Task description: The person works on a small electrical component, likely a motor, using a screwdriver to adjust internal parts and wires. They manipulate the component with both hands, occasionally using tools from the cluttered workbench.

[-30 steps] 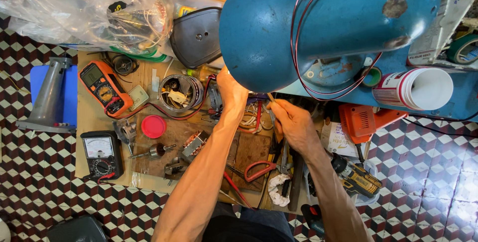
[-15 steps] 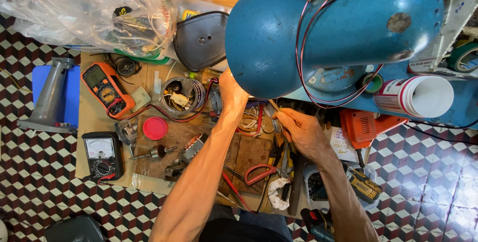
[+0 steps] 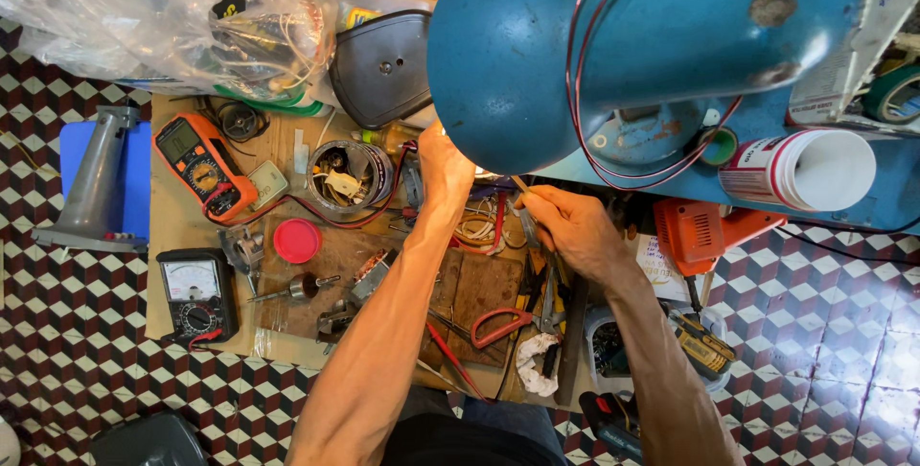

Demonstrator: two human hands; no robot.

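Two hands (image 3: 443,161) (image 3: 567,226), two multimeters (image 3: 203,167) (image 3: 196,295), one blue housing (image 3: 613,44).

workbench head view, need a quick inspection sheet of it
surface: wooden board on a checkered tile floor, crowded.
job's things: large blue machine housing; thin tool pointing up under it.
clutter: orange multimeter, black analog meter, red lid, round tin of parts, red-handled scissors, orange drill, white tube, plastic bag.
grippers: left hand reaching under the housing; right hand gripping the thin tool.
cables: red and black wires looped over the housing.
surroundings: grey stand on a blue pad.
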